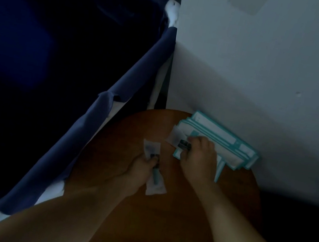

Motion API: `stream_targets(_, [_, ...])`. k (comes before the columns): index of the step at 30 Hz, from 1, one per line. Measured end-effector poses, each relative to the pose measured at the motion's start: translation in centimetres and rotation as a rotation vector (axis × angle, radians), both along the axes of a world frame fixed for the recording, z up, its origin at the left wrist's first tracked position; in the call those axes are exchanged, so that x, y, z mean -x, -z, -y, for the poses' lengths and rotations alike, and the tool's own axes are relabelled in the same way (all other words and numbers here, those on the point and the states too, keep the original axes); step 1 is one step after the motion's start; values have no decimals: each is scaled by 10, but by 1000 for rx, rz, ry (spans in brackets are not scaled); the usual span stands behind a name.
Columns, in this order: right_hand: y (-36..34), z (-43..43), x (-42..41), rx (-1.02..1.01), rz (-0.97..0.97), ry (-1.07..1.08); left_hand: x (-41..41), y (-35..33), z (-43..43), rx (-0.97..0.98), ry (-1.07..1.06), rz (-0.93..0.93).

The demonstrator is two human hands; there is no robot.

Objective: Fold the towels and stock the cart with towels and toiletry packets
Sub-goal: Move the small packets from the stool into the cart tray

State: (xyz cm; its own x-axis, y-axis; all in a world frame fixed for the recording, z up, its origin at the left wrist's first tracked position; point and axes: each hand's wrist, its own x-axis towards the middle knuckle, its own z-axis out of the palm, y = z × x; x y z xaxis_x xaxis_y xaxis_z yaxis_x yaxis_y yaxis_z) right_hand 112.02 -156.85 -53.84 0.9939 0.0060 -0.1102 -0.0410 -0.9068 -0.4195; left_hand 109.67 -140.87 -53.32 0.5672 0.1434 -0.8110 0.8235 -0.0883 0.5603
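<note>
The scene is dim. My left hand [143, 167] grips a clear toiletry packet [154, 186] with a small teal item inside, just above the round wooden table [170, 216]. My right hand [198, 158] pinches a second clear packet [178, 139] with a dark item in it. That packet sits at the left end of a stack of white packets with teal edges [220, 139], which lies on the table against the wall. No towels are visible.
A white wall [267, 64] stands right behind the table. To the left is a cart bag of dark blue fabric [116, 97] on a white frame [172, 12]; its inside is too dark to read.
</note>
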Motion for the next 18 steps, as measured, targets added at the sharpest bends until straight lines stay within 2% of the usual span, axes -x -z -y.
stream_targets(4, [8, 7, -17, 286, -153, -86, 1, -1, -7, -57, 52, -23])
stream_targets(8, [15, 9, -15, 370, -197, -144, 5, -10, -13, -82, 84, -6])
stream_targets(13, [8, 7, -14, 305, -186, -107, 10, -25, -22, 34, 35, -16])
stream_targets(18, [-31, -2, 0, -96, -48, 54, 11, -50, -26, 49, -24, 12])
